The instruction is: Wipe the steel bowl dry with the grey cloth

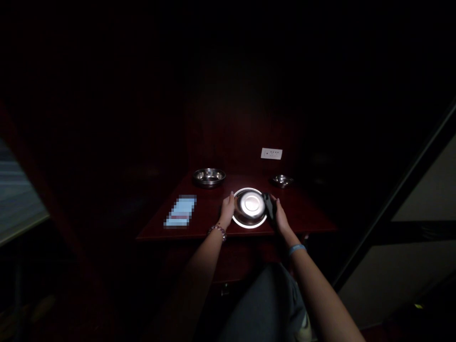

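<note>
A shiny metal bowl [250, 214], with its base turned toward me, is over the front part of the dark red desk. My left hand [227, 210] is closed on its left rim, the thumb at the edge. My right hand [280, 214] is wrapped round a black handheld object [270, 207], which is up against the bowl's right side. Its exact kind does not show in the dim light. Whether the bowl rests on the desk or is lifted a little, I cannot tell.
A round metal dish [209, 177] stands at the back left of the desk [206, 223]. A smaller metal dish [282, 180] sits at the back right, below a white socket plate [271, 153]. A blurred-out pale blue flat item [181, 211] lies at the left. Dark walls surround the desk.
</note>
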{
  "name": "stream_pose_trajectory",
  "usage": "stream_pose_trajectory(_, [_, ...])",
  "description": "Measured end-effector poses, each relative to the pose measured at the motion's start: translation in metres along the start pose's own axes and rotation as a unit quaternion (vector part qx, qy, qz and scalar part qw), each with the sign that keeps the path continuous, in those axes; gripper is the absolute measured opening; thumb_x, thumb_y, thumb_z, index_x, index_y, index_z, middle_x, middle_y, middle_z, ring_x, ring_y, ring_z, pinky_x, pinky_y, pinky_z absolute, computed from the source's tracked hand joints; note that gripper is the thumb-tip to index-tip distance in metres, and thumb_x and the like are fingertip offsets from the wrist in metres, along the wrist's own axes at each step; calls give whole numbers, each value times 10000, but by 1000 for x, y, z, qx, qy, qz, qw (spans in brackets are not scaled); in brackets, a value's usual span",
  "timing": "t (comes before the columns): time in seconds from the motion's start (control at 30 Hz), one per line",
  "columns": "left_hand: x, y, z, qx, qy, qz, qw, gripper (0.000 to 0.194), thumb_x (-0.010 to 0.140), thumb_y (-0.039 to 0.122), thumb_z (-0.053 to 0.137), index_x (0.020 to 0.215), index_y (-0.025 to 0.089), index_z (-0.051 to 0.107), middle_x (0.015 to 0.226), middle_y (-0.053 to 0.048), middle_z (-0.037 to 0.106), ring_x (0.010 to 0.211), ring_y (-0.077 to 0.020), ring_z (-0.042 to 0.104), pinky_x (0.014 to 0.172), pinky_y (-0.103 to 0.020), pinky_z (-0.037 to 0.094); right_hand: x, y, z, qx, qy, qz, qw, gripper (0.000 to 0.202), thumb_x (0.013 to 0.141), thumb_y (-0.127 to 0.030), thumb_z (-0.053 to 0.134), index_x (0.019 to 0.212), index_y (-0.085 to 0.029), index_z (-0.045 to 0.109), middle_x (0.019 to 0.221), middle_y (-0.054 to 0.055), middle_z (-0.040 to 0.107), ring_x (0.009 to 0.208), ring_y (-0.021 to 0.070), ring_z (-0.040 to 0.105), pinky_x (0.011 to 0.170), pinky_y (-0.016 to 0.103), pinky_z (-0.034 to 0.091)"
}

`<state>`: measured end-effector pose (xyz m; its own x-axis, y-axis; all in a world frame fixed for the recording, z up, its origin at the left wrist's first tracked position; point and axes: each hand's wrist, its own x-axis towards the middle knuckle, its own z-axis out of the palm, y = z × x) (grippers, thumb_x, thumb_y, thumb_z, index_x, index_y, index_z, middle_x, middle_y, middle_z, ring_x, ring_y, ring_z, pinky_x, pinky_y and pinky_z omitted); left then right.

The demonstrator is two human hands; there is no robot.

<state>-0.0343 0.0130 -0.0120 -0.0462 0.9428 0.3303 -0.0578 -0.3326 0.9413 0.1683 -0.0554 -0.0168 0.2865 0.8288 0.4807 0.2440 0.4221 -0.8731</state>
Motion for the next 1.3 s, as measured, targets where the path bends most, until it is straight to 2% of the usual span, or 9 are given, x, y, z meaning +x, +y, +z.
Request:
stream_pose_trajectory(0.23, [-3, 3, 3, -26, -13, 23, 999, 437, 967, 505, 404, 713, 182, 552, 695, -36, 636, 666, -149, 565, 657, -261, 461, 0, 12, 8, -41, -12, 15, 999, 764, 959, -716, 342, 1416, -147, 569, 1458, 148, 589, 1388, 269, 521, 1202, 501, 340])
stream_pose_trajectory(0.43, [-5, 5, 7, 28, -19, 35, 999, 451, 984, 476, 366, 705, 182, 565, 705, -47, 647, 683, -158, 571, 667, -262, 459, 11, 4, 17, 74, -28, 41, 996, 855, 965, -746, 169, 1398, -139, 586, 1281, 139, 714, 1234, 294, 648, 1104, 481, 478])
stream_pose_trajectory(0.57, [-3, 1, 6, 14, 6, 36, 999, 451, 988, 471, 365, 724, 175, 580, 716, -45, 652, 680, -156, 561, 673, -268, 449, 9, 6, 30, 155, -35, 72, 985, 778, 963, -722, 269, 1278, -129, 663, 1162, 164, 755, 1271, 320, 623, 1130, 515, 448])
stream_pose_trajectory(0.67, [0, -4, 5, 0, 21, 35, 999, 437, 978, 466, 407, 705, 173, 582, 696, -39, 641, 658, -154, 546, 653, -274, 433, 4, 8, 35, 244, -45, 125, 961, 646, 939, -699, 409, 1190, -175, 692, 1134, 130, 767, 1278, 283, 623, 1120, 471, 470])
stream_pose_trajectory(0.77, [2, -5, 4, -7, 37, 30, 999, 436, 970, 459, 440, 687, 169, 599, 682, -43, 645, 653, -160, 547, 652, -281, 430, 0, 6, 34, 346, -52, 187, 918, 497, 909, -634, 542, 1077, -200, 717, 1058, 90, 788, 1236, 262, 653, 1096, 431, 502])
stream_pose_trajectory(0.87, [1, -3, 3, -13, 54, 22, 998, 433, 964, 455, 467, 685, 162, 621, 676, -50, 659, 648, -164, 555, 656, -284, 435, -2, 1, 33, 378, -51, 209, 900, 459, 876, -608, 622, 1050, -194, 720, 1027, 80, 792, 1192, 265, 679, 1080, 425, 518])
stream_pose_trajectory(0.97, [0, 0, 3, -14, 54, 20, 998, 438, 967, 450, 467, 692, 158, 641, 689, -58, 679, 655, -169, 573, 665, -286, 440, -3, 1, 35, 353, -22, 198, 914, 492, 850, -633, 651, 1059, -193, 720, 1055, 90, 787, 1154, 265, 699, 1038, 411, 546])
stream_pose_trajectory(1.1, [-2, 0, 3, 12, 40, 27, 999, 453, 975, 453, 450, 704, 155, 655, 710, -69, 698, 674, -184, 597, 675, -295, 448, -5, 4, 38, 303, 51, 181, 934, 473, 879, -609, 628, 1016, -169, 734, 980, 76, 799, 1008, 225, 744, 894, 318, 596])
stream_pose_trajectory(1.3, [-2, -2, 7, 12, -5, 24, 1000, 427, 974, 449, 461, 769, 152, 688, 815, -99, 737, 804, -224, 662, 787, -326, 496, -4, 7, 40, 312, 131, 159, 927, 462, 912, -565, 592, 1023, -140, 734, 924, 67, 804, 889, 189, 756, 798, 257, 595])
